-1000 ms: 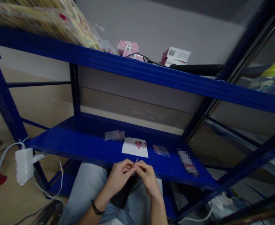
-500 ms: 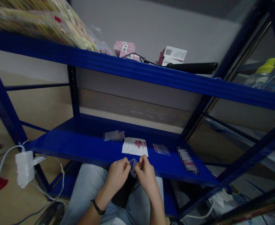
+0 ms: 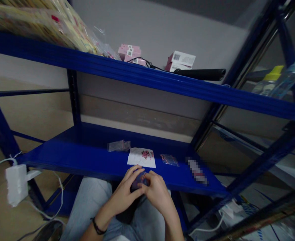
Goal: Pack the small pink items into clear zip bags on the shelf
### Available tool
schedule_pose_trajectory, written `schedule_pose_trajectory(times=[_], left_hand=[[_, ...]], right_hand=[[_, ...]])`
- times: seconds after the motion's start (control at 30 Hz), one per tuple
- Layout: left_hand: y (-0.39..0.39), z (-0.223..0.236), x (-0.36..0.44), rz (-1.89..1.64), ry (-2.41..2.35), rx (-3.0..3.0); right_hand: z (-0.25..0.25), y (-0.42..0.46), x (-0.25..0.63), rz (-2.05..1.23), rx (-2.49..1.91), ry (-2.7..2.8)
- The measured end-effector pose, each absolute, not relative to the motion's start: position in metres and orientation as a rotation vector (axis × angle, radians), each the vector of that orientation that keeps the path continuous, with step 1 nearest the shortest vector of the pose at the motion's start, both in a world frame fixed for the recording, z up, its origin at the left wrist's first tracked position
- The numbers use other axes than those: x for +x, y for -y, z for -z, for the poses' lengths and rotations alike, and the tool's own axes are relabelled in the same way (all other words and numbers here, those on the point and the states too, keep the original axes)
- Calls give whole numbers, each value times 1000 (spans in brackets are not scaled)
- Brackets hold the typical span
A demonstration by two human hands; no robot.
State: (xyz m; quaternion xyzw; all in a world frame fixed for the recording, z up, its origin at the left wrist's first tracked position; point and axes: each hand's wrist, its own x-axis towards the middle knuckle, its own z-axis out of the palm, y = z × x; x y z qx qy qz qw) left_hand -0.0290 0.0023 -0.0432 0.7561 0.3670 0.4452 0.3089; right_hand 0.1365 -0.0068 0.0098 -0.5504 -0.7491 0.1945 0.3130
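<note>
Hands [image 3: 126, 190] partly hide the clear bag [image 3: 137, 181] — contents unclear; the item [image 3: 197, 171] at right — blurred into blocks.

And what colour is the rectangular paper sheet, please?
The rectangular paper sheet is white, seen best in the head view.

The handheld bag [image 3: 137, 181] is clear, the sheet [image 3: 136, 159] white patched with pink-red, the shelf [image 3: 87, 147] blue.

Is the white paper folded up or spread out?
Spread out: the white paper lies flat on the blue shelf, with small pink bits showing on top.
</note>
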Motion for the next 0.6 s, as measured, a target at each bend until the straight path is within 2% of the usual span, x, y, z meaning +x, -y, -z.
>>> schedule_pose_trajectory(times=[0.2,0.6], left_hand=[[-3,79,-41,-1048,-955,1893],[3,74,-34,-1114,-1015,1991]], right_hand=[[-14,-3,149,-750,-1305,2135],[5,-11,152,-1175,-1146,1953]])
